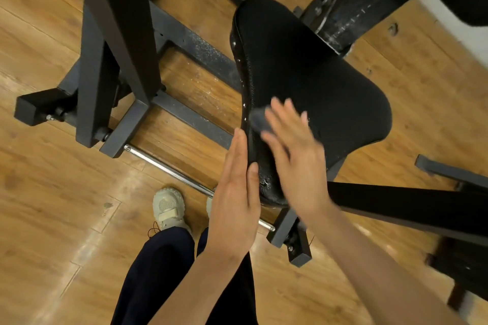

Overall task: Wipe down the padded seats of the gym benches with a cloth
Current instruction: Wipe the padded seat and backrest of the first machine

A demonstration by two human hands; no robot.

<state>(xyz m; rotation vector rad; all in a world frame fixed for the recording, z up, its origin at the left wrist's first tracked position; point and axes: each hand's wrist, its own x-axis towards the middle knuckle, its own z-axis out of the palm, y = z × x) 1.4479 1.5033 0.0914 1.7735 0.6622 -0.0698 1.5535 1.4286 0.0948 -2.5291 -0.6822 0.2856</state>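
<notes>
Wooden floor [52, 219]: plank laminate, glossy, fills the left side of the view.
Black steel frame [111, 60]: upright posts and cross-members bolted together, standing on the floor left of the seat.
Chrome bar [169, 170]: lies low along the frame's near side.
Pale sneaker [169, 210]: on the floor near the bar, above a dark trouser leg [155, 277].
Left hand [235, 198]: fingers straight and together, grasping nothing, laid flat against the near left edge of the seat.
Padded seat [311, 79]: black, widening toward the near end, worn and flecked white along its left seam; mounted on the frame at centre.
Cloth [260, 119]: small dark wad, blurred, on the seat's near left part, under the right fingertips.
Right hand [295, 150]: blurred, fingers spread and extended over the cloth, pressing it on the seat rather than curling round it.
</notes>
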